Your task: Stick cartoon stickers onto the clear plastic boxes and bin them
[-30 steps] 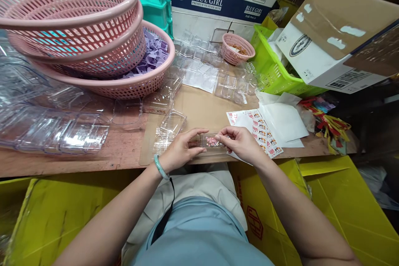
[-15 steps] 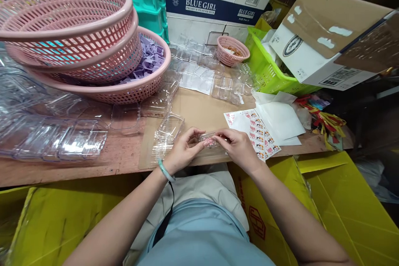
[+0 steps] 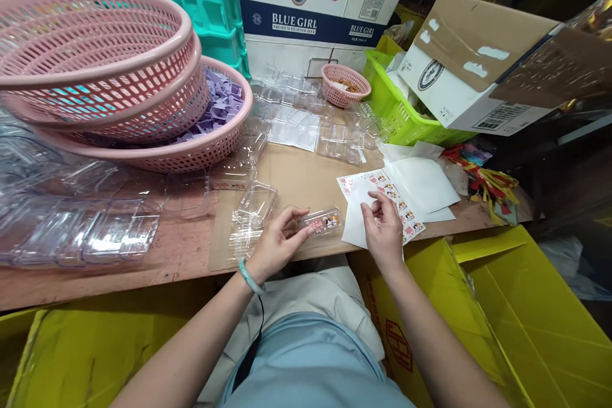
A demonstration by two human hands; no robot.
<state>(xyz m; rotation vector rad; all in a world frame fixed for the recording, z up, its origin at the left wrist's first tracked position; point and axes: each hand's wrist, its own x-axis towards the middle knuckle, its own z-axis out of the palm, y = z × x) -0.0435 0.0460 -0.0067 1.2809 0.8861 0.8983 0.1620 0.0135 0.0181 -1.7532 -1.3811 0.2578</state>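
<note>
Near the middle of the bench's (image 3: 179,245) front edge, in the head view, the left hand (image 3: 278,243) pinches one end of a clear plastic case (image 3: 323,222) between thumb and fingers. The case lies tilted over a flattened cardboard sheet (image 3: 296,172), with pink lettering and a cartoon cat showing on it. A jade-green bangle (image 3: 249,276) circles the left wrist. The right hand (image 3: 385,233), apart from the case, has its fingers half curled above a cat-sticker sheet (image 3: 394,194) at the same edge; whether they grip anything thin, I cannot tell. Plain white papers (image 3: 425,185) lie just beside the stickers, towards the bench's right end, near red and yellow ribbons (image 3: 497,188). Left of the left hand, clear plastic trays (image 3: 86,233) line the front edge. Behind these, pink plastic colanders (image 3: 210,148) are stacked, the lowest holding purple plastic pieces (image 3: 223,99). A Blue Girl beer carton (image 3: 310,54) stands along the back edge.
</note>
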